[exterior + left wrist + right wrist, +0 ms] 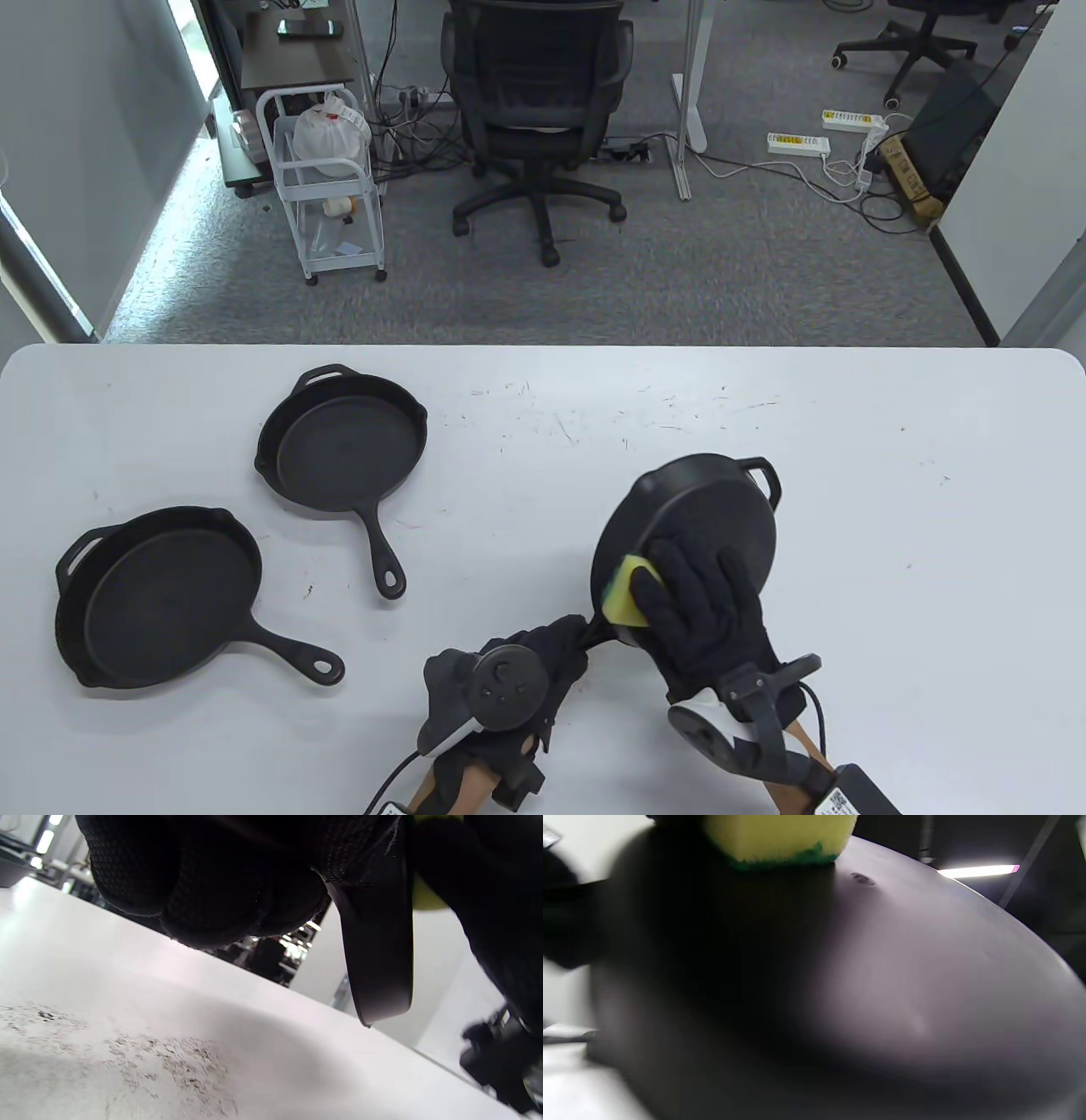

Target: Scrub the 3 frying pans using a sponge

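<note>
A black frying pan is turned bottom up and tilted, raised off the white table. My left hand grips its handle at the lower left of the pan. My right hand presses a yellow sponge with a green underside against the pan's bottom near its lower left rim. In the right wrist view the sponge sits at the top, on the dark pan bottom. Two more black pans lie upright on the left: one at mid table, a larger one nearer the front.
Scuff marks dot the table's middle. Beyond the far edge stand an office chair and a white wire cart on grey carpet. The table's right half is bare.
</note>
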The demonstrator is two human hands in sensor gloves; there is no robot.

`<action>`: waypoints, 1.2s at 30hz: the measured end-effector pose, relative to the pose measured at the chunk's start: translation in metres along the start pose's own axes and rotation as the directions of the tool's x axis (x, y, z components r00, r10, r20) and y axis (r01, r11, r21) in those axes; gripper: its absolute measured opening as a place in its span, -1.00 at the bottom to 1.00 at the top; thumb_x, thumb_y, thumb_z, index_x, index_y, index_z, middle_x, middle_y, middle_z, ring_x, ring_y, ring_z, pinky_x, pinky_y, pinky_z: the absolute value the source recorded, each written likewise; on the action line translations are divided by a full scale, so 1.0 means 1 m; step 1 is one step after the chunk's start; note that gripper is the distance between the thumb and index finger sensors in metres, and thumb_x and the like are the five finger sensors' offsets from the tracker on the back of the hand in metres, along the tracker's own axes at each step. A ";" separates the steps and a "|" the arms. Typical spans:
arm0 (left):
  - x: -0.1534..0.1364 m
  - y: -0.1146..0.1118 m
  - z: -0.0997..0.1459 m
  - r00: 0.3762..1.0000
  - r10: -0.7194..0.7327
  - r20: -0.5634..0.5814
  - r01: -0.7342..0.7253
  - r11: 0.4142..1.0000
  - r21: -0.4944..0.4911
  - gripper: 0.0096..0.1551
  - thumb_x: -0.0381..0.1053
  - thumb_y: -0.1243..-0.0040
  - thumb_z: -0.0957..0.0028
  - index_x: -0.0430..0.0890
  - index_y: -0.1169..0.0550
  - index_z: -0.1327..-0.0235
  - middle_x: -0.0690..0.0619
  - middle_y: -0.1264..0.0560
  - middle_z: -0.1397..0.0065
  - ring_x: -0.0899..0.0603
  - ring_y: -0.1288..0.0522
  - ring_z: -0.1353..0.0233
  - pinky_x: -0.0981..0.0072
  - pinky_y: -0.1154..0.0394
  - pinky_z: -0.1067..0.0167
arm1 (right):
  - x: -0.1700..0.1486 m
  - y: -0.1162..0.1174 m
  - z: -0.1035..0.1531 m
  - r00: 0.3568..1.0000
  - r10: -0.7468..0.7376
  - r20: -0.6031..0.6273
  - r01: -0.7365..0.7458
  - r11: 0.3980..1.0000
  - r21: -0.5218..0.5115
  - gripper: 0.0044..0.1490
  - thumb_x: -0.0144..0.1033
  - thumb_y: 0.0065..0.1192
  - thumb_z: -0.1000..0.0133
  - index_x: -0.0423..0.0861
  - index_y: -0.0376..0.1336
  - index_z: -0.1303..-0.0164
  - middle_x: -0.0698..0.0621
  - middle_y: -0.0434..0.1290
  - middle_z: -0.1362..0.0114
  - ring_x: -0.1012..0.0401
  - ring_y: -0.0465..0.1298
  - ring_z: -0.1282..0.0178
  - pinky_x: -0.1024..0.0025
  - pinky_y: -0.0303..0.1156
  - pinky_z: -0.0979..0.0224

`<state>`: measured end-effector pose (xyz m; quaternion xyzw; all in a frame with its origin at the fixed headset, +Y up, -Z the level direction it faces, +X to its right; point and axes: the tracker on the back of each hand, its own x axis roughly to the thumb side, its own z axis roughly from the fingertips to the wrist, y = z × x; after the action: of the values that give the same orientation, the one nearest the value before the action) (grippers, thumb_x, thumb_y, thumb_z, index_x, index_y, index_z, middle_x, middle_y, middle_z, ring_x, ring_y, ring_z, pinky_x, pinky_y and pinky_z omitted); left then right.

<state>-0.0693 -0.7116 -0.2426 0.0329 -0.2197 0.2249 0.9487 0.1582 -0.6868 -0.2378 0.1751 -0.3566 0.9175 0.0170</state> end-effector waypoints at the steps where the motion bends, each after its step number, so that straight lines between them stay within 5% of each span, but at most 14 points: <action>1: 0.003 -0.002 0.000 1.000 0.012 0.028 -0.011 0.999 -0.031 -0.36 0.05 -0.30 0.04 -0.13 -0.64 -0.33 0.02 -0.81 0.02 -0.05 -0.78 0.20 -0.07 -0.69 -0.09 | -0.016 -0.002 -0.002 0.996 -0.041 -0.082 0.042 0.999 0.005 -0.06 0.12 0.04 0.00 0.25 -0.25 -0.53 0.08 0.05 -0.71 0.06 0.21 -0.70 -0.14 0.06 -0.66; 5: 0.005 -0.003 0.001 1.000 -0.008 0.027 0.009 1.000 -0.021 -0.36 0.05 -0.28 0.03 -0.13 -0.64 -0.33 0.02 -0.80 0.01 -0.04 -0.78 0.20 -0.06 -0.69 -0.10 | -0.061 0.010 0.003 0.934 -0.189 -0.303 0.221 0.973 0.074 -0.06 0.09 0.06 -0.02 0.23 -0.24 -0.54 0.04 0.03 -0.72 0.01 0.18 -0.71 -0.18 0.05 -0.64; 7: 0.000 0.001 0.001 1.000 -0.002 -0.001 0.002 1.000 0.015 -0.36 0.05 -0.26 0.01 -0.13 -0.63 -0.33 0.02 -0.80 0.01 -0.04 -0.78 0.20 -0.06 -0.69 -0.10 | -0.070 0.021 0.011 0.936 -0.143 -0.322 0.194 0.972 0.131 -0.06 0.09 0.06 -0.03 0.23 -0.25 -0.54 0.03 0.03 -0.72 0.00 0.18 -0.71 -0.18 0.05 -0.64; 12: -0.016 0.011 0.007 0.990 0.108 -0.096 -0.094 0.986 0.136 -0.37 0.05 -0.23 -0.01 -0.14 -0.61 -0.34 0.00 -0.79 0.01 -0.04 -0.78 0.21 -0.07 -0.70 -0.07 | -0.043 0.036 0.023 0.991 -0.054 -0.125 0.076 0.982 0.170 -0.05 0.10 0.10 -0.01 0.22 -0.22 -0.53 0.03 0.09 -0.70 0.03 0.25 -0.68 -0.15 0.12 -0.62; 18: -0.018 0.007 0.006 0.986 0.115 -0.118 -0.104 0.990 0.096 -0.37 0.05 -0.27 0.00 -0.14 -0.62 -0.34 0.00 -0.79 0.02 -0.05 -0.78 0.21 -0.07 -0.69 -0.07 | 0.013 0.024 0.017 0.993 0.008 0.116 -0.019 0.995 0.098 -0.04 0.11 0.08 0.00 0.24 -0.24 -0.52 0.07 0.06 -0.70 0.06 0.22 -0.69 -0.12 0.10 -0.64; 24: 0.005 -0.003 0.001 1.000 -0.009 0.001 0.009 1.000 -0.023 -0.37 0.06 -0.32 0.04 -0.12 -0.65 -0.30 0.01 -0.81 0.02 -0.04 -0.79 0.20 -0.07 -0.69 -0.10 | -0.016 0.002 0.002 0.993 -0.061 -0.101 0.068 0.995 0.070 -0.04 0.13 0.02 -0.01 0.24 -0.29 -0.53 0.05 0.00 -0.73 0.04 0.16 -0.73 -0.15 0.05 -0.66; 30: -0.002 0.001 0.004 1.000 0.003 -0.026 -0.002 0.999 0.035 -0.37 0.06 -0.27 0.01 -0.13 -0.64 -0.32 0.01 -0.80 0.01 -0.04 -0.78 0.20 -0.07 -0.69 -0.10 | -0.068 0.028 0.013 0.950 -0.060 -0.307 0.119 0.977 0.177 -0.05 0.11 0.01 -0.03 0.21 -0.29 -0.54 0.02 0.01 -0.72 0.01 0.18 -0.71 -0.16 0.07 -0.65; 36: -0.017 0.008 0.007 0.986 0.111 -0.120 -0.096 0.988 0.122 -0.37 0.05 -0.24 -0.01 -0.14 -0.62 -0.33 -0.01 -0.79 0.01 -0.05 -0.78 0.20 -0.08 -0.69 -0.09 | -0.038 0.044 0.021 0.992 -0.025 -0.124 0.053 0.972 0.228 -0.04 0.10 0.06 -0.02 0.21 -0.27 -0.53 0.02 0.05 -0.71 0.02 0.23 -0.69 -0.15 0.10 -0.63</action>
<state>-0.0896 -0.7128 -0.2438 0.0622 -0.1469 0.2881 0.9442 0.1931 -0.7298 -0.2645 0.1274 -0.2422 0.9612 0.0358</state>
